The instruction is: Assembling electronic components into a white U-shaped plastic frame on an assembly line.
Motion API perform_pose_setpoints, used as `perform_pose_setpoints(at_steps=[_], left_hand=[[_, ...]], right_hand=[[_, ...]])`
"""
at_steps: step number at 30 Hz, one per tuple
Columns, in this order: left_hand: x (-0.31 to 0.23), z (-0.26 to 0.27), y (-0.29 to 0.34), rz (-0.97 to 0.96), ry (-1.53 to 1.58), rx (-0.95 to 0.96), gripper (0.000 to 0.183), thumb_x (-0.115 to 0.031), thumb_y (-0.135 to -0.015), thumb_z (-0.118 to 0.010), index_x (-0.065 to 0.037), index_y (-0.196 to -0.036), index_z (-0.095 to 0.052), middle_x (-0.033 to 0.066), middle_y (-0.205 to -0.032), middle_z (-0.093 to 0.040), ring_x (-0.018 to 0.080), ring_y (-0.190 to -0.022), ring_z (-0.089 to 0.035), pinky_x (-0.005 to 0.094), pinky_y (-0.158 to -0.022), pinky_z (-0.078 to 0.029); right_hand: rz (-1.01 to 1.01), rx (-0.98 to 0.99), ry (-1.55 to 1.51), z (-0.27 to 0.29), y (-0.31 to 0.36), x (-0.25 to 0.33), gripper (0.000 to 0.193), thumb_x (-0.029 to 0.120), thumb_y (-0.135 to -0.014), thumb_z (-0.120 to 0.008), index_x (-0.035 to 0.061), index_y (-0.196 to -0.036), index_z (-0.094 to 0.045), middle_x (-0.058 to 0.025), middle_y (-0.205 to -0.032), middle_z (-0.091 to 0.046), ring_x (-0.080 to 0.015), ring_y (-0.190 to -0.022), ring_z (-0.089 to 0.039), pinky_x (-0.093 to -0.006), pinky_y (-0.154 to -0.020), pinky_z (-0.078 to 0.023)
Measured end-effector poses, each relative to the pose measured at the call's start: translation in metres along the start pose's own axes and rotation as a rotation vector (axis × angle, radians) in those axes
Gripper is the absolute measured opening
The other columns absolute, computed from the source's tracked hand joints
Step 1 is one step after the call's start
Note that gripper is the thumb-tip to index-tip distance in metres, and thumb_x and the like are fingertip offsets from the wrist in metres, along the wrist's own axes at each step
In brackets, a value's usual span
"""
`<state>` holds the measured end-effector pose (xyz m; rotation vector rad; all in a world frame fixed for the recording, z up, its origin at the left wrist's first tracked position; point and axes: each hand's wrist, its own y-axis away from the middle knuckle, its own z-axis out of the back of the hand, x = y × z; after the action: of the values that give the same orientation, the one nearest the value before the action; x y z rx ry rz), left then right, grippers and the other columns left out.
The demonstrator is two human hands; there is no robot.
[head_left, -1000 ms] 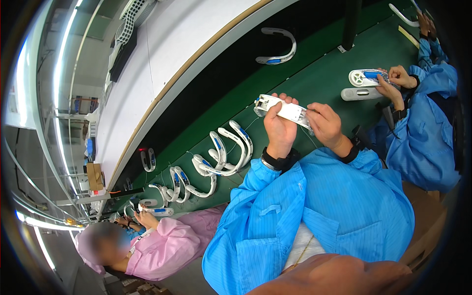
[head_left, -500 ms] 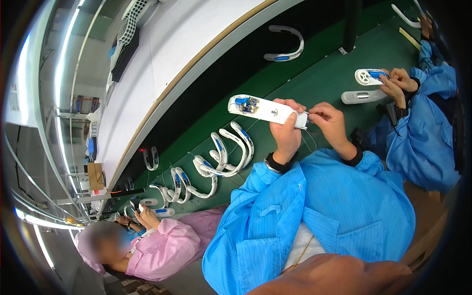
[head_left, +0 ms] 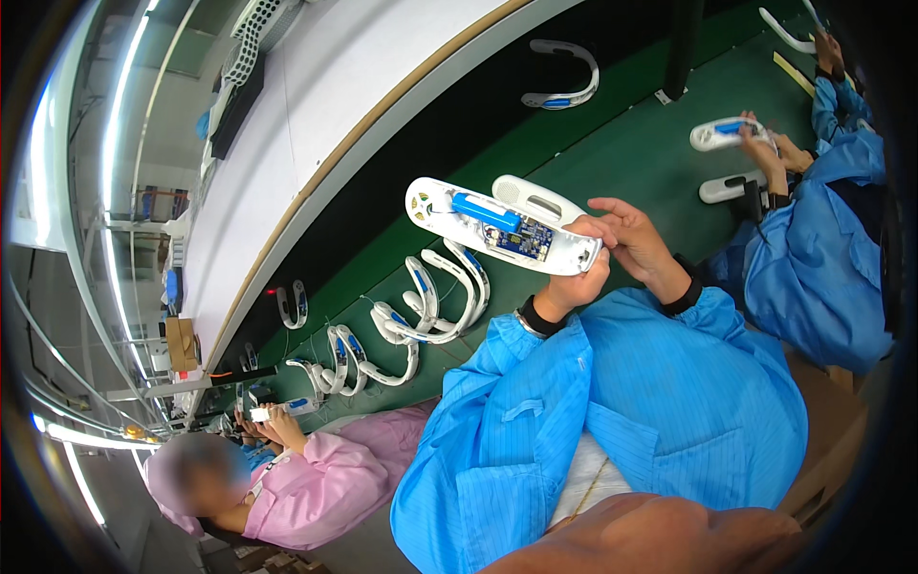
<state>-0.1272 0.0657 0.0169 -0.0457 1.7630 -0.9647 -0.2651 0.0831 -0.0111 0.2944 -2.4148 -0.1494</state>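
Observation:
My left hand (head_left: pixel 581 280) is closed around the near right end of a white curved plastic housing (head_left: pixel 445 222), held up over the bench. Its open side faces me, showing a blue battery (head_left: pixel 486 211) and a blue circuit board (head_left: pixel 531 241). Behind it the other arm of the same piece (head_left: pixel 524 193) appears, with a dotted grille and a grey slot. My right hand (head_left: pixel 643 247) is beside the gripped end, index finger stretched out and fingers apart. I see nothing held in it; its fingertips are close to the left hand's fingers.
On the green bench (head_left: pixel 612 134) several white U-shaped units (head_left: pixel 449 287) stand to the left, with thin wires. Another U-shaped unit (head_left: pixel 564 99) lies at the back. A co-worker in blue (head_left: pixel 813 258) handles a similar housing at right; one in pink (head_left: pixel 335 478) works at left. A white shelf (head_left: pixel 325 105) borders the bench.
The housing has turned over in my left hand, so the battery and board now show more fully, and the second arm has come into sight. My right hand's fingers have come off its end.

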Motion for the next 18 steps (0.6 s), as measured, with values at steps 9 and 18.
perform_pose_setpoints(at_steps=[9,18], left_hand=[[-0.006,-0.001,-0.006,0.063,-0.174,0.155,0.024,0.009,-0.074,-0.047,0.000,-0.096,-0.048,0.0138,-0.090,-0.054,0.0242,-0.085,-0.054,0.0370,-0.084,-0.044],[-0.007,-0.011,-0.003,0.112,-0.176,0.102,0.022,0.011,-0.074,-0.045,0.002,-0.094,-0.050,0.0107,-0.087,-0.053,0.0176,-0.078,-0.053,0.0289,-0.069,-0.044]], right_hand=[[-0.045,0.084,-0.222,-0.005,-0.003,-0.003,0.058,0.009,-0.084,-0.065,-0.0063,-0.132,-0.035,-0.0169,-0.105,-0.061,-0.0196,-0.095,-0.062,-0.0312,-0.088,-0.050],[-0.003,0.137,-0.167,0.013,-0.006,-0.019,0.041,0.006,-0.090,-0.058,-0.0016,-0.127,-0.043,-0.0148,-0.101,-0.063,-0.0185,-0.093,-0.063,-0.0326,-0.086,-0.052]])
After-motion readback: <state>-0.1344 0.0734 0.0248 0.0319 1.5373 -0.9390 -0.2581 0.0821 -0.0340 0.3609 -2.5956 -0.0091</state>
